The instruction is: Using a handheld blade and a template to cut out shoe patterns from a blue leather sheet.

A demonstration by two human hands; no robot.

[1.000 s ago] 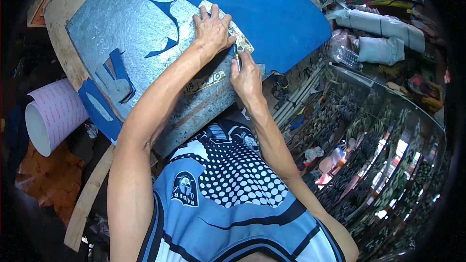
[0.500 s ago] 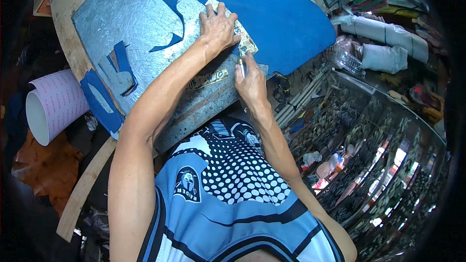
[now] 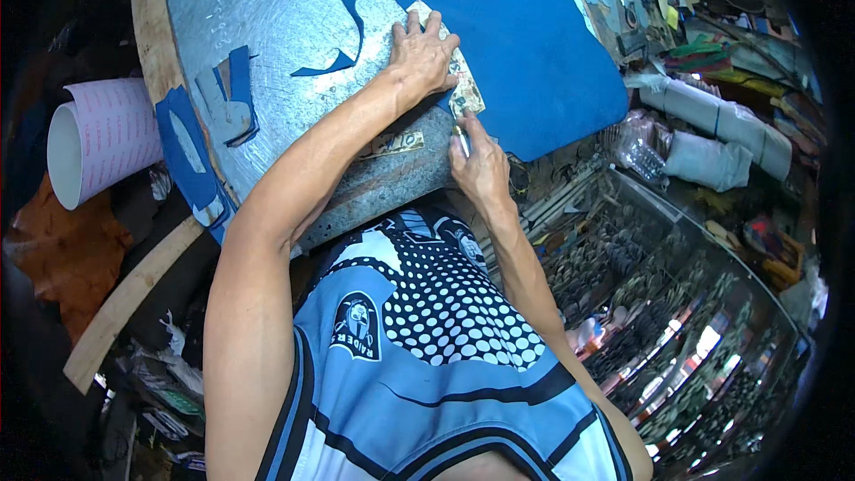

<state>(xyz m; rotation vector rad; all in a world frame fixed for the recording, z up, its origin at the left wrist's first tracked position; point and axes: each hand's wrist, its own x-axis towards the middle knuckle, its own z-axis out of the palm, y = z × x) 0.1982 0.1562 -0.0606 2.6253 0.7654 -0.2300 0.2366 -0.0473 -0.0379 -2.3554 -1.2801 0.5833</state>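
Observation:
My left hand (image 3: 420,55) lies flat with fingers spread on a worn, cream-coloured narrow template (image 3: 466,93), pressing it over the left edge of a large blue sheet (image 3: 543,53). Just below the template's near end, my right hand (image 3: 482,167) is closed around a slim tool with a shiny metal shaft (image 3: 460,139). Its tip and exact kind are hard to make out. The sheet rests on a scratched grey metal-topped table (image 3: 267,27), and its left side has curved cut-outs. A second marked strip (image 3: 394,144) sits on the metal below my left wrist.
Blue offcuts (image 3: 239,93) lie on the table's left part, with more blue pieces (image 3: 189,147) over its edge. Beyond are a rolled white-and-pink sheet (image 3: 107,142) and a wooden strip (image 3: 134,303). Wrapped white rolls (image 3: 712,120) and a cluttered glass-topped case (image 3: 677,303) stand right.
The view has shifted, so the table appears farther right. My right hand and its tool have moved slightly toward me, away from the template's near end. My left hand keeps its place on the template.

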